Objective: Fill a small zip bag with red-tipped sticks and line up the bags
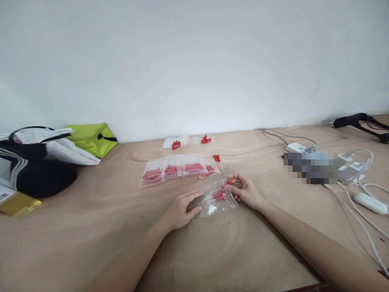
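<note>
A clear zip bag (pixel 214 209) lies on the table between my hands, with several red pieces (pixel 219 195) inside near its right end. My left hand (pixel 182 209) rests at the bag's left end, thumb and fingers apart. At the bag's opening, the fingers of my right hand (pixel 244 190) are closed round a red piece (pixel 229 183). Just beyond stand out two red-tipped thin rods (pixel 216 157). Behind the hands lies a row of filled zip bags (pixel 184 167) with red pieces in them.
Near the wall lie small bags (pixel 170 142) with loose red pieces (pixel 206 139). Bags, dark cloth (pixel 45 174) and a green pouch (pixel 88 138) sit at left. Chargers, white cables (pixel 357 211) and a black stand (pixel 358 119) occupy the right.
</note>
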A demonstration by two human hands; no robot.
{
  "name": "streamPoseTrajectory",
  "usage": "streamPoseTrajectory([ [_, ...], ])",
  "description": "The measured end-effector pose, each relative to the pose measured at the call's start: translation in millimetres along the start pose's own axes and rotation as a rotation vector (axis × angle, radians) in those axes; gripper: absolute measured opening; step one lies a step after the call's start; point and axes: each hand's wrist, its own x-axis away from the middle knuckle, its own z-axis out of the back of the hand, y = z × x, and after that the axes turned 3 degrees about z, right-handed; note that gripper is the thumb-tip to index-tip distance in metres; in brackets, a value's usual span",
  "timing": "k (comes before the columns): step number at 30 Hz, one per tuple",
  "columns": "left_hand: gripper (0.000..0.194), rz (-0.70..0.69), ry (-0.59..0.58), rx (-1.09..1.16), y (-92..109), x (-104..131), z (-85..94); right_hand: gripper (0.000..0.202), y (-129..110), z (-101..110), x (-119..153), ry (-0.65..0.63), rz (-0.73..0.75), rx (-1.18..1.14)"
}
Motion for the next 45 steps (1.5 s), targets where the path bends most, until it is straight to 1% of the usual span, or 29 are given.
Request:
streamPoseTrajectory([
  [2,0.036,0.002,0.004,0.001,0.2,-0.1,0.1,0.045,-0.1,-1.7,0.2,-0.027,-0.001,0.039],
  [5,0.037,-0.004,0.005,-0.001,0.1,-0.3,0.1,0.038,1.1,-4.6,-1.0,-0.101,0.041,0.047],
  [7,0.037,-0.012,0.008,0.000,0.3,-0.5,0.3,0.035,1.6,-4.9,-2.4,-0.174,0.049,0.048],
  [10,0.037,-0.007,0.010,0.000,1.3,-0.7,0.5,0.037,0.3,-4.1,-4.0,-0.308,0.038,0.053],
  [12,0.037,-0.003,0.007,0.001,1.9,-0.6,0.4,0.035,-1.5,-5.6,-4.0,-0.351,0.014,0.011],
  [14,0.036,-0.004,0.006,0.004,1.8,-0.6,0.2,0.032,-2.9,-9.1,-3.7,-0.318,-0.025,-0.071],
  [16,0.036,-0.011,0.010,0.007,1.0,-0.5,-0.3,0.029,-3.3,-11.9,-4.3,-0.253,-0.056,-0.112],
  [17,0.036,-0.015,0.012,0.009,0.5,-0.4,-0.5,0.027,-3.1,-12.0,-5.4,-0.223,-0.076,-0.087],
  [19,0.036,-0.022,0.012,0.012,-0.4,-0.3,-0.8,0.023,-2.1,-8.2,-10.0,-0.172,-0.135,0.043],
  [21,0.035,-0.027,0.009,0.021,-0.9,-0.1,-0.9,0.020,-0.9,0.3,-18.6,-0.080,-0.170,0.183],
  [23,0.035,-0.029,0.012,0.032,-0.8,0.0,-0.7,0.017,-0.1,10.0,-31.7,0.058,-0.121,0.283],
  [25,0.034,-0.027,0.015,0.036,-0.2,-0.1,-0.3,0.014,-0.7,16.6,-48.2,0.182,-0.017,0.404],
  [26,0.034,-0.024,0.015,0.035,0.1,-0.2,-0.1,0.013,-1.6,17.7,-57.2,0.223,0.031,0.486],
  [28,0.034,-0.022,0.009,0.032,0.5,-0.4,0.4,0.012,-4.4,15.2,-75.2,0.253,0.072,0.636],
  [29,0.034,-0.023,0.005,0.030,0.6,-0.4,0.6,0.012,-6.2,12.1,-83.6,0.265,0.062,0.689],
  [31,0.034,-0.027,-0.001,0.028,0.5,-0.3,0.7,0.014,-9.5,4.1,-98.5,0.295,-0.003,0.741],
  [33,0.034,-0.027,-0.003,0.026,-0.1,0.1,0.6,0.014,-11.8,-3.1,-110.0,0.314,-0.076,0.745],
  [37,0.035,-0.035,-0.007,0.024,-1.3,1.0,-0.2,0.011,-11.8,-9.0,-125.5,0.306,-0.162,0.703],
  [40,0.035,-0.043,0.000,0.026,-2.0,1.2,-0.8,0.015,-10.4,-7.9,-132.3,0.317,-0.191,0.637],
  [43,0.035,-0.038,0.005,0.036,-2.2,1.0,-1.1,0.029,-8.7,-3.6,-131.4,0.334,-0.155,0.518],
  [45,0.035,-0.036,0.004,0.042,-1.8,0.8,-1.1,0.040,-6.5,2.3,-123.5,0.335,-0.071,0.401],
])
